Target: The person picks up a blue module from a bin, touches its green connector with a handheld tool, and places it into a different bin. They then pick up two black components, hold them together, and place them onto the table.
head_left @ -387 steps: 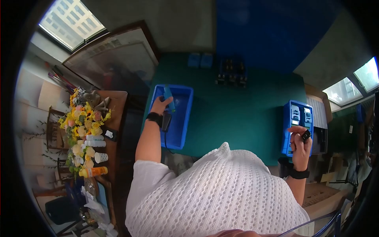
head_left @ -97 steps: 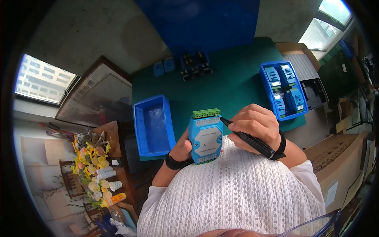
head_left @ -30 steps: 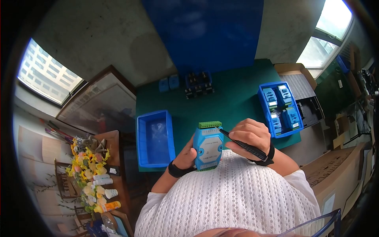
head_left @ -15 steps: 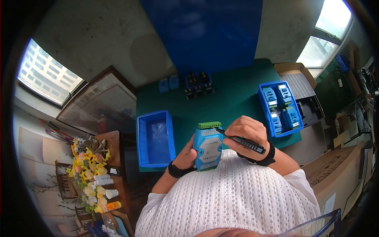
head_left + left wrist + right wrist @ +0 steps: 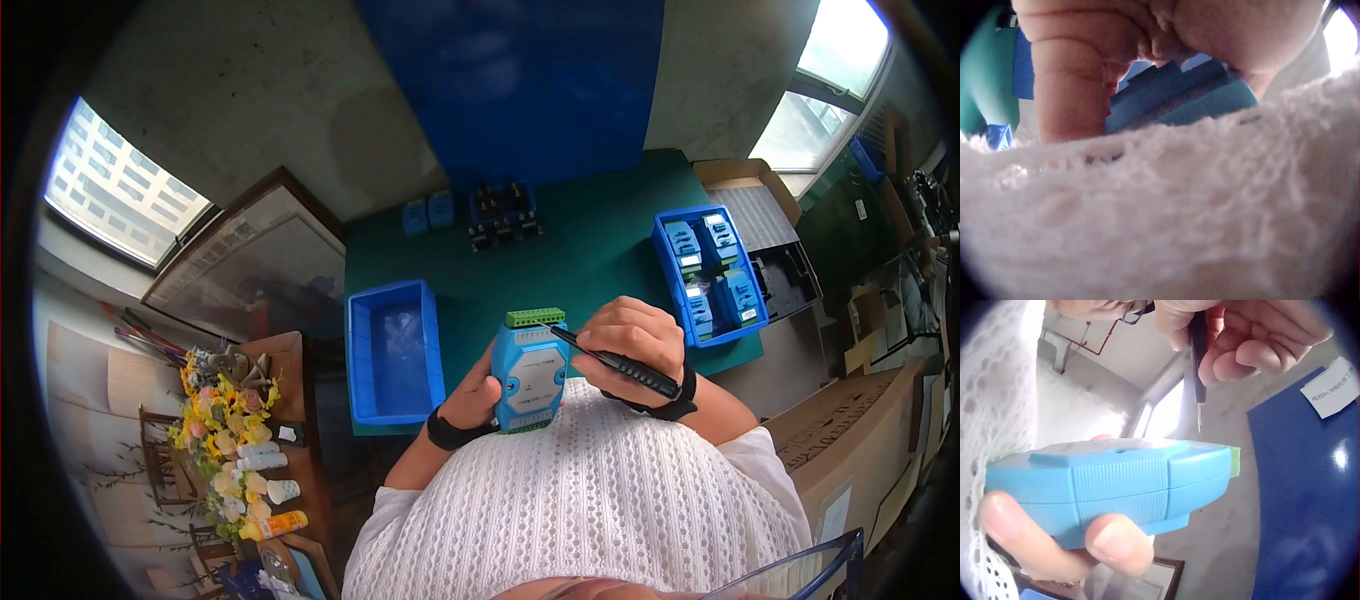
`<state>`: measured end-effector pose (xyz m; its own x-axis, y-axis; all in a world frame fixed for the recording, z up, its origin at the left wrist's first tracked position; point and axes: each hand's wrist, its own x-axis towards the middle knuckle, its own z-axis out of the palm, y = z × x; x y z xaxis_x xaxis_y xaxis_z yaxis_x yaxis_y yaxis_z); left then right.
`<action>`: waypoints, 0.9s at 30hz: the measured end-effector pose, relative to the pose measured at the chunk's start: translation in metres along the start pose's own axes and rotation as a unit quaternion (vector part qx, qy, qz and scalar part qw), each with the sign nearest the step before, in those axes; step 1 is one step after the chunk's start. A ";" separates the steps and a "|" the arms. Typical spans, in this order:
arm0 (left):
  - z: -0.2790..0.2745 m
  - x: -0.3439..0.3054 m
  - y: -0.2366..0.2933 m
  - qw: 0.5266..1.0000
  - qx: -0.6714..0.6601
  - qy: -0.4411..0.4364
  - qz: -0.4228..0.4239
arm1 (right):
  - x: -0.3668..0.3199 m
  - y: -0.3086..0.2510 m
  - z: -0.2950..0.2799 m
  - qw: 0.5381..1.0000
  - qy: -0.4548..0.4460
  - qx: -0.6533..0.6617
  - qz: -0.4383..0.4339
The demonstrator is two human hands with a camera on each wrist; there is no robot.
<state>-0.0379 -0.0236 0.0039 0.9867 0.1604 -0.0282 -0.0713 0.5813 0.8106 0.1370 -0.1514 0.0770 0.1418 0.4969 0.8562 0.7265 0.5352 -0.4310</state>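
Observation:
My left hand [image 5: 472, 402] grips a light-blue module [image 5: 530, 378] by its side, with the labelled face up and a green terminal block [image 5: 535, 318] at its far end. In the right wrist view, fingers lie along the module's ribbed side [image 5: 1119, 481]. Pinched in my right hand [image 5: 632, 345] is a black screwdriver [image 5: 625, 370], its tip at the green block in the head view. The right wrist view shows the thin metal tip [image 5: 1199, 417] just above the module's end. In the left wrist view, knitted cloth hides most of the module [image 5: 1179, 100].
An empty blue bin [image 5: 392, 415] stands left on the green table [image 5: 590, 240]. A blue bin [image 5: 712, 344] with several blue modules is at the right, beside an opened cardboard box [image 5: 775, 180]. Two blue pieces [image 5: 441, 209] and dark parts [image 5: 505, 234] lie at the back.
Since the earliest frame, both hands have come together in front of the body, with module and screwdriver. Over the last second the screwdriver's angle has shifted slightly while the module stays nearly still.

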 end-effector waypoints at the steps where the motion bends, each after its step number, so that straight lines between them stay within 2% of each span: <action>1: 0.000 0.000 0.001 1.000 0.016 -0.014 0.002 | 0.000 0.000 0.001 1.000 0.000 0.008 0.006; 3: -0.001 0.000 0.003 0.998 0.049 -0.042 0.007 | -0.001 0.001 0.002 1.000 0.007 0.011 0.018; 7: 0.000 -0.004 0.005 0.997 0.080 -0.022 0.006 | -0.003 -0.001 0.004 0.997 0.028 0.030 0.073; 10: 0.000 -0.006 0.006 0.993 0.115 -0.001 0.010 | -0.005 -0.001 0.008 0.994 0.044 0.048 0.082; 16: -0.002 -0.007 0.001 0.993 0.117 -0.004 0.026 | -0.013 -0.004 0.012 0.964 0.072 0.119 0.227; 19: -0.002 -0.008 0.000 0.993 0.116 0.003 0.029 | -0.010 -0.002 0.012 0.980 0.070 0.086 0.166; 22: -0.001 -0.008 0.002 0.992 0.121 0.006 0.026 | -0.006 -0.002 0.011 0.995 0.061 0.056 0.062; 26: -0.002 -0.009 0.001 0.991 0.133 0.002 0.027 | -0.006 0.000 0.010 0.998 0.053 0.031 0.019; 27: -0.003 -0.009 0.001 0.990 0.141 0.002 0.030 | -0.006 -0.001 0.009 0.997 0.059 0.038 0.033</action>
<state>-0.0467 -0.0226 0.0031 0.9813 0.1910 0.0241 -0.0864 0.3250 0.9418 0.1291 -0.1485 0.0691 0.2683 0.4517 0.8509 0.6604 0.5568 -0.5038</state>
